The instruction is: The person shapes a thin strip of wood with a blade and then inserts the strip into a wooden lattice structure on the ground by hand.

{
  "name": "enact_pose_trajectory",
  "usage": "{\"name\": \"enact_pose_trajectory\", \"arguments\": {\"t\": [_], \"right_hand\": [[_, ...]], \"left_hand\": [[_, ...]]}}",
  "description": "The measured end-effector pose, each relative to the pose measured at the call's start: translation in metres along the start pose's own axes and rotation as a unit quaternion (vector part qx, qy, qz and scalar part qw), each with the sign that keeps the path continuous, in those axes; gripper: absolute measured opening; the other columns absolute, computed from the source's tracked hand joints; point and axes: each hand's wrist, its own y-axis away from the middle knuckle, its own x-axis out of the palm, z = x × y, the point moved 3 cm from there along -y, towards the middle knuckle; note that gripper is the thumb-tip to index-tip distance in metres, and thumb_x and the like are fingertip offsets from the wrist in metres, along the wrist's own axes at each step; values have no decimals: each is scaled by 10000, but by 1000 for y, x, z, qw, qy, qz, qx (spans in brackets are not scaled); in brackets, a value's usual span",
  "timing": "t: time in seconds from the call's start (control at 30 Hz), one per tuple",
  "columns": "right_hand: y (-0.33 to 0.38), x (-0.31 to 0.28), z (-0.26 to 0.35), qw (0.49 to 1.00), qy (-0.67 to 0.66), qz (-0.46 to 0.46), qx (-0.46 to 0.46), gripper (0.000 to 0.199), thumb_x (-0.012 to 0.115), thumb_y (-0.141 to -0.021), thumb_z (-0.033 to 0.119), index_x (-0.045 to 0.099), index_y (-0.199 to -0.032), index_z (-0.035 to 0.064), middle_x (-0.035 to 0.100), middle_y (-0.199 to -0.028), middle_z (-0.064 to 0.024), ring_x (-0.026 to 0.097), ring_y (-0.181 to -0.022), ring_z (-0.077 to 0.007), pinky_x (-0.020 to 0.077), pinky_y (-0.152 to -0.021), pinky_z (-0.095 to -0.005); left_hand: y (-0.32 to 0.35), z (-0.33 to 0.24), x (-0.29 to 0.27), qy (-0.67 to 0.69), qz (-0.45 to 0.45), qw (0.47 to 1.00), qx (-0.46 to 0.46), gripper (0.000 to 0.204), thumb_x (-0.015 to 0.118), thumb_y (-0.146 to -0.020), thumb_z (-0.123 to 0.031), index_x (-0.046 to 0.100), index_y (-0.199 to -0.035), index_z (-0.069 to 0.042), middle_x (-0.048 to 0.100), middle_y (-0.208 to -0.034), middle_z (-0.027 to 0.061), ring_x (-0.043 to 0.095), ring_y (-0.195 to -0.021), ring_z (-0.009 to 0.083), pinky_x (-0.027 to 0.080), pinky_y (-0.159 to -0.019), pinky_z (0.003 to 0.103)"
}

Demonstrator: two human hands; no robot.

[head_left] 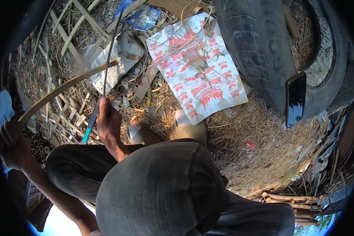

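My left hand [13, 145], at the far left, is closed round the lower end of a curved bamboo strip [63, 88]. The strip arcs up and to the right, its tip near a pale stone-like block [124, 51]. My right hand [108, 122] grips a long, thin-bladed knife [111, 51] by its dark and teal handle, the teal end showing below the fist. The blade points up and away and crosses the strip near its tip. Whether blade and strip touch there, I cannot tell.
A printed red-and-white sheet [196, 70] lies on straw-littered ground, with an old tyre [255, 47] to its right. A dark phone [295, 99] leans against the tyre. Woven bamboo lattice [67, 33] spreads at left. Bamboo poles [293, 200] lie at lower right; dark cloth covers the lower middle.
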Motion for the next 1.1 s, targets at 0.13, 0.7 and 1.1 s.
{"name": "enact_pose_trajectory", "arguments": {"t": [0.13, 0.7, 1.1], "right_hand": [[-5, -2, 12, 999, 15, -28, -28, 588, 465, -1018, 533, 508, -701, 39, 408, -539, -21, 421, -529, -122, 319, -492, -359], [28, 22, 30, 977, 133, 103, -133, 513, 521, -1017, 444, 536, -756, 3, 502, -522, -117, 490, -449, -242, 375, -480, -400], [36, 16, 25, 978, 198, 60, 20, 625, 480, -1013, 528, 599, -732, -18, 504, -530, -125, 497, -507, -237, 391, -529, -401]], "left_hand": [[-4, 27, 21, 97, 82, 992, -3, 279, 404, -1038, -224, 543, -987, 12, 541, -963, 140, 529, -959, 273, 450, -940, 431], [44, 21, 74, 111, 19, 994, 3, 439, 438, -1020, -251, 233, -648, -141, 191, -627, 7, 236, -563, 154, 277, -572, 327], [50, 23, 65, 125, 169, 978, -14, 414, 333, -1042, -299, 241, -673, -133, 176, -594, 27, 211, -521, 194, 284, -561, 351]]}}
